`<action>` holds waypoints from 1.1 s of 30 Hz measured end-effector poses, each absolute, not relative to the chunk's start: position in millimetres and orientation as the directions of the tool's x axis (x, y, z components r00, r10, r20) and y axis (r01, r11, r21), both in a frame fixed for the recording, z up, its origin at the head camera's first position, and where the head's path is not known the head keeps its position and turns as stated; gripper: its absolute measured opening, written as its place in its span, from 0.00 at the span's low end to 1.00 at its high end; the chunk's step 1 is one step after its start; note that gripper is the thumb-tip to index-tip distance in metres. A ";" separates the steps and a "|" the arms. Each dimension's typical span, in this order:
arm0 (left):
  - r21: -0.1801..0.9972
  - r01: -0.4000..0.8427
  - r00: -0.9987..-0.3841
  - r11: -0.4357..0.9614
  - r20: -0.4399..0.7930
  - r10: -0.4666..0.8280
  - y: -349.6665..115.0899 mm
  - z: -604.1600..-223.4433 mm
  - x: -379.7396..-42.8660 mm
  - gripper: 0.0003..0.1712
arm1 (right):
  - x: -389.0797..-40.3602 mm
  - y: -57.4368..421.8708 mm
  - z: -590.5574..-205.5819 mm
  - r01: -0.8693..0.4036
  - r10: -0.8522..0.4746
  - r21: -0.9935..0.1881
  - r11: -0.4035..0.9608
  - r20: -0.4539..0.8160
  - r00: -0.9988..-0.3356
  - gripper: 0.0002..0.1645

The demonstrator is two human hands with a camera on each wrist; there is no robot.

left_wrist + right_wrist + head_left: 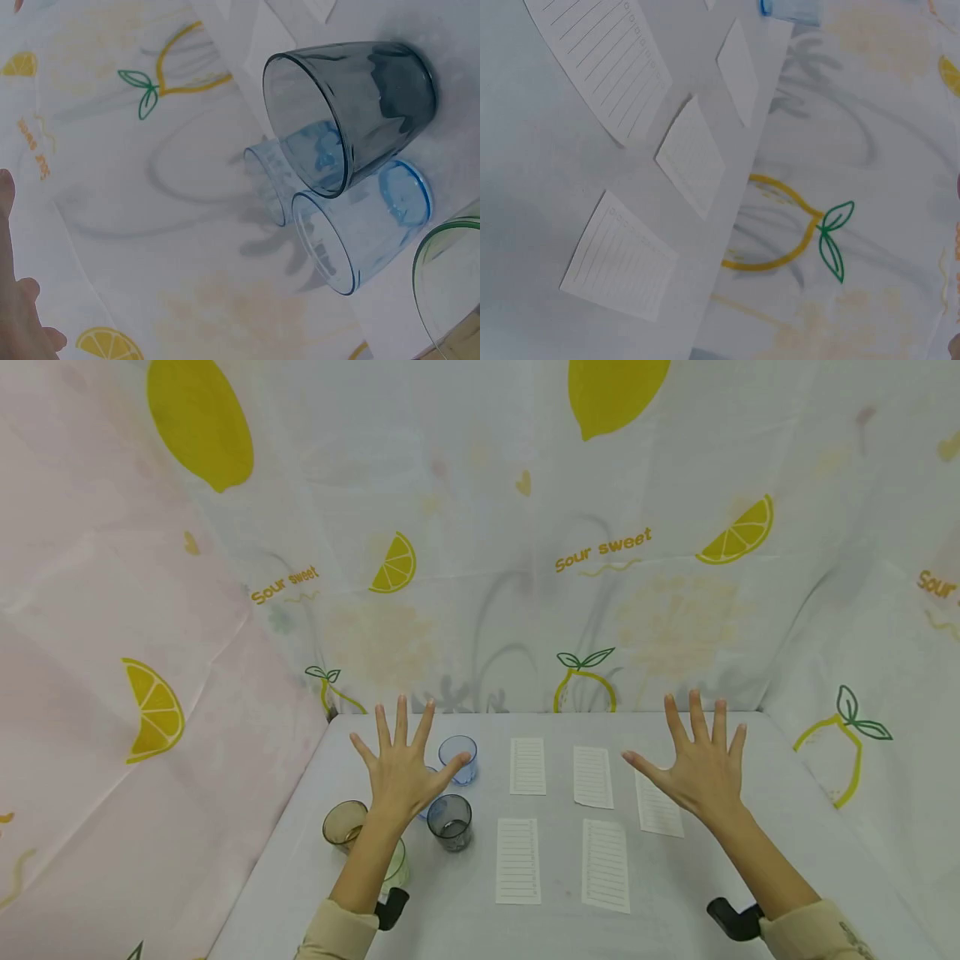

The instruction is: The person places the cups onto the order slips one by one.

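Note:
My left hand [403, 781] is held up over the left part of the table, its fingers straight and spread, with nothing in it. Around and below it stand a blue glass [458, 762], a dark grey glass [450, 824], an amber glass [343, 823] and a green glass [397, 865]. A second blue glass [367, 229] is mostly hidden by the hand in the head view. The right hand [703, 772], also spread and holding nothing, is raised above a lined paper sheet [660, 807], which it partly covers.
More lined sheets lie mid-table, among them a front left sheet [517, 862], a front right sheet [606, 866] and a back sheet [528, 767]. A lemon-printed cloth [480, 527] hangs behind and beside the white table [555, 935].

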State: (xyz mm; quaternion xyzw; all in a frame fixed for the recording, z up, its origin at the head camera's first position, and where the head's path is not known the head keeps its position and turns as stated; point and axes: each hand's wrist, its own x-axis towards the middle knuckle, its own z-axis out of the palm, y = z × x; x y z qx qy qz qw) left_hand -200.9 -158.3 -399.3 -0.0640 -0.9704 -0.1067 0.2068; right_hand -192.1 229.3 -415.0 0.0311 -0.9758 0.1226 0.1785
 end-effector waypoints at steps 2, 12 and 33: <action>0.185 0.170 -0.907 0.968 0.414 0.080 -158.6 -399.5 -200.6 0.53 | -191.8 229.2 -414.9 -0.103 -0.017 -0.228 0.968 0.351 -0.936 0.61; 0.179 0.163 -0.909 0.970 0.411 0.077 -159.8 -401.4 -198.1 0.53 | -190.2 228.1 -419.7 -0.131 -0.026 -0.259 0.957 0.373 -0.927 0.60; 0.261 0.146 -0.942 0.954 0.331 0.054 -170.4 -414.9 -185.4 0.51 | -191.0 213.5 -429.8 -0.323 -0.084 -0.527 0.786 0.426 -0.901 0.50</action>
